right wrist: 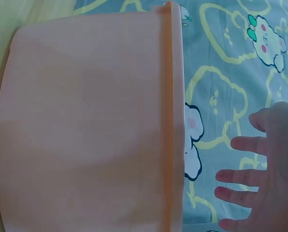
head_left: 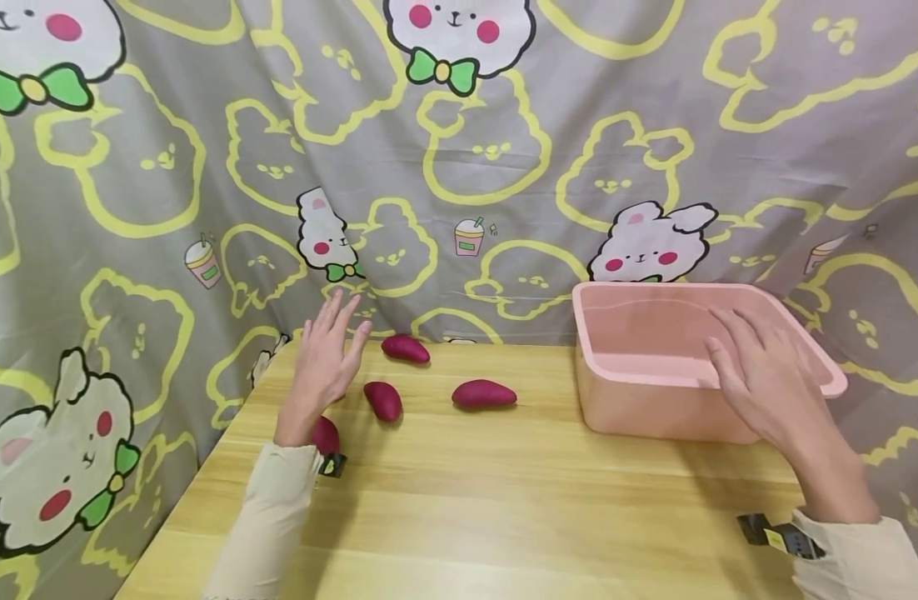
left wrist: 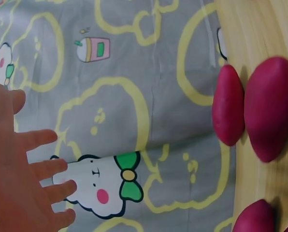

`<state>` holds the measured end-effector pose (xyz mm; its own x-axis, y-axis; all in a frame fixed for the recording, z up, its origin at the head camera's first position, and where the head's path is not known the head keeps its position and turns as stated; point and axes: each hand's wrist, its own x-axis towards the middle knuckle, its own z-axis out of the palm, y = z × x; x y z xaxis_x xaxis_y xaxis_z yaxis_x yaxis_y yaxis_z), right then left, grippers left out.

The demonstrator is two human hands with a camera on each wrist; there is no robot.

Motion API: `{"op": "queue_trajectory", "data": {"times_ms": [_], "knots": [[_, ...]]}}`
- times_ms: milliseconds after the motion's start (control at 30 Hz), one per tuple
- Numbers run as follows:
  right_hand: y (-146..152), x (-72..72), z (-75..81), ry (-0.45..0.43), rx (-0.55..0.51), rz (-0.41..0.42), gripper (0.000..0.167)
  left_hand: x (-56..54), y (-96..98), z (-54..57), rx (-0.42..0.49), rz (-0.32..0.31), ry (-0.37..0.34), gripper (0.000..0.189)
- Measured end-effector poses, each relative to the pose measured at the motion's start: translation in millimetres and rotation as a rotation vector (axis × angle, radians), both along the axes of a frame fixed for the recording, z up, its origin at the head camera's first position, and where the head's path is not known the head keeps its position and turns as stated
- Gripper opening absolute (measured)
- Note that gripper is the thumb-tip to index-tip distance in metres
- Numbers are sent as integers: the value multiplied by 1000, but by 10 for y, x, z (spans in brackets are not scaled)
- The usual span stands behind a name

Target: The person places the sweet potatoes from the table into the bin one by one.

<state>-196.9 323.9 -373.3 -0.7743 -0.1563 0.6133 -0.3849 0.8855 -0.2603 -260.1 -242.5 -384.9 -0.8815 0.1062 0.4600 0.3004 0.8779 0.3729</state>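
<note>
My left hand [head_left: 326, 354] is raised over the left side of the table, fingers extended and nothing in it. Around it lie purple-red sweet potatoes: one at the back [head_left: 406, 349], one beside the hand [head_left: 384, 402], and one partly hidden behind the wrist [head_left: 326, 435]. Another sweet potato [head_left: 485, 394] lies further right. The left wrist view shows the spread left hand [left wrist: 30, 169] apart from the sweet potatoes [left wrist: 271, 108]. My right hand [head_left: 766, 379], fingers spread and holding nothing, overlaps the pink bin [head_left: 654, 408]. In the right wrist view, the right hand [right wrist: 265, 174] is beyond the bin's rim [right wrist: 178, 121].
The wooden table [head_left: 504, 500] carries the bin at its back right. A grey curtain [head_left: 489, 167] with yellow outlines and white cartoon animals hangs behind and along the left side. Dark devices are strapped at both wrists.
</note>
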Motion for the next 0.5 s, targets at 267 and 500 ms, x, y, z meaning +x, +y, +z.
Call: {"op": "queue_trajectory", "data": {"times_ms": [267, 500], "knots": [[2, 72, -140, -44, -137, 10, 49, 50, 186, -150, 146, -28, 111, 53], [-75, 69, -266, 5, -245, 41, 46, 93, 370, -319, 274, -57, 175, 48]]}}
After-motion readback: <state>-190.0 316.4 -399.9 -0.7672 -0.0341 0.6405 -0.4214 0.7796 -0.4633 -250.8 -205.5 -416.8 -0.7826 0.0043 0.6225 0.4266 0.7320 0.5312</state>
